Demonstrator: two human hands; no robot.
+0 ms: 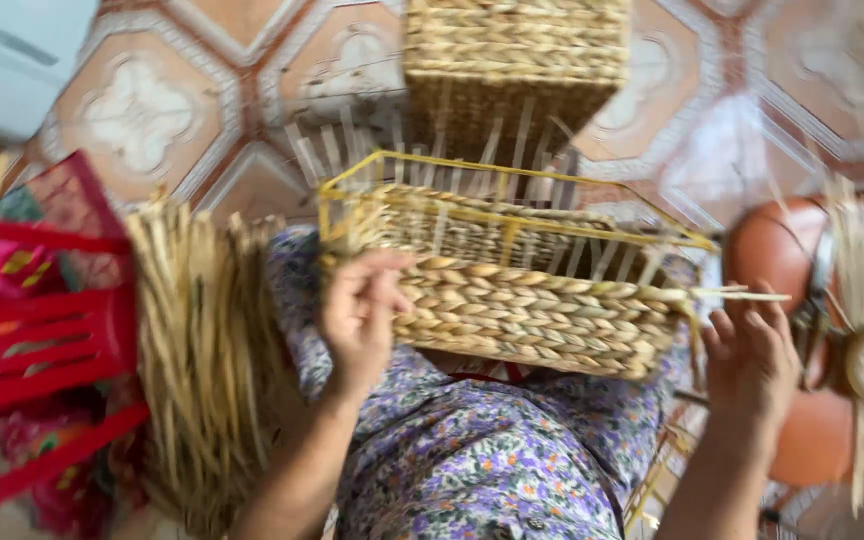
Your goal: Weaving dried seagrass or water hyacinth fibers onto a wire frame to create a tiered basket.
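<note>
A half-woven basket (537, 315) of braided straw on a yellow wire frame (512, 205) rests on my lap, which is covered by purple flowered cloth. My left hand (360, 318) grips the basket's left corner, fingers curled over the braids. My right hand (749, 362) is at the basket's right end, its fingers pinching a thin straw strand (742, 295) that sticks out sideways. Bare upright reeds rise from the unwoven top part of the frame.
A finished woven basket (512, 70) stands on the patterned tile floor beyond. A bundle of loose straw (202, 350) lies to the left, beside a red plastic stool (42, 340). A reddish-brown round pot (782, 250) and hanging straw are on the right.
</note>
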